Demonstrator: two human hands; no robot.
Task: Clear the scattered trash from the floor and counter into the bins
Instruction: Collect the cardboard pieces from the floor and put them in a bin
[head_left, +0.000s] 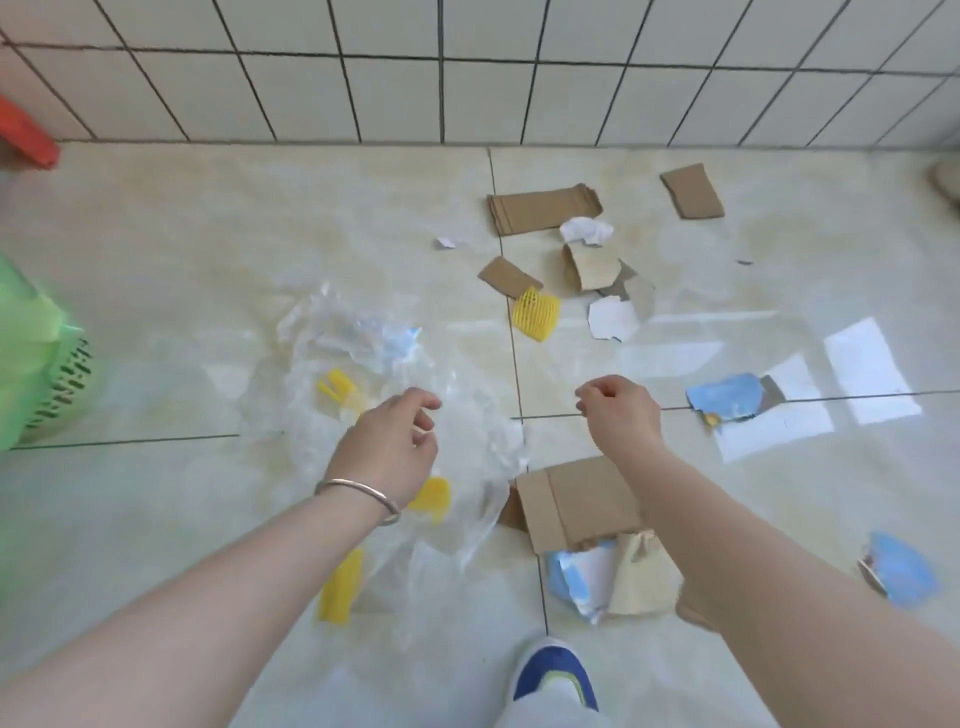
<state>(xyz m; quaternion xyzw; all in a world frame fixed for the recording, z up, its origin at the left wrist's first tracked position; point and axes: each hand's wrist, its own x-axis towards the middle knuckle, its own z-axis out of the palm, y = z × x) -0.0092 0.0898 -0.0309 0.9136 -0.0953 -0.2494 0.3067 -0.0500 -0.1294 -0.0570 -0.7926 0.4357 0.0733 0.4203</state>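
While I'm looking down at the floor (156, 270), the biggest thing is the clear plastic bag (457, 415) under my left hand (387, 447), fingers loosely curled, holding nothing I can see. Green bin (47, 364) sits at 9 o'clock. Cardboard pieces (543, 208) lie at 1 o'clock, yellow foam net (537, 314) near them. Right hand (621, 413) hovers with fingers curled; can't tell if it pinches anything.

A single head-worn wide-angle view looks steeply down at the floor (208, 234), close above both outstretched forearms, facing the tiled wall (467, 78).
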